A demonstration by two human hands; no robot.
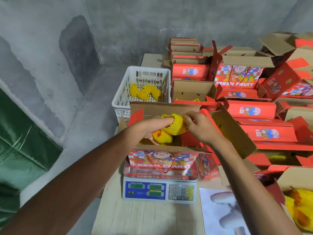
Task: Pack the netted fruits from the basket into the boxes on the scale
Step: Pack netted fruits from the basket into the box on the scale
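An open red "Fresh Fruit" box [162, 158] stands on the pan of a digital scale [160, 189]. Over its opening my left hand [152, 127] grips two fruits in yellow foam nets, the upper netted fruit [174, 123] and a lower one [163, 137] with orange skin showing. My right hand [198, 126] pinches the right edge of the upper net. More yellow netting shows inside the box. Behind the box stands the white plastic basket [152, 72], holding a few netted fruits [145, 92].
Many red fruit boxes [254, 111] fill the right side, some open, some stacked. Another open box [193, 90] sits behind the scale. Netted fruits [298, 211] lie in a box at the lower right. A printed sheet [220, 212] lies on the wooden table [144, 217]. Concrete walls rise behind and to the left.
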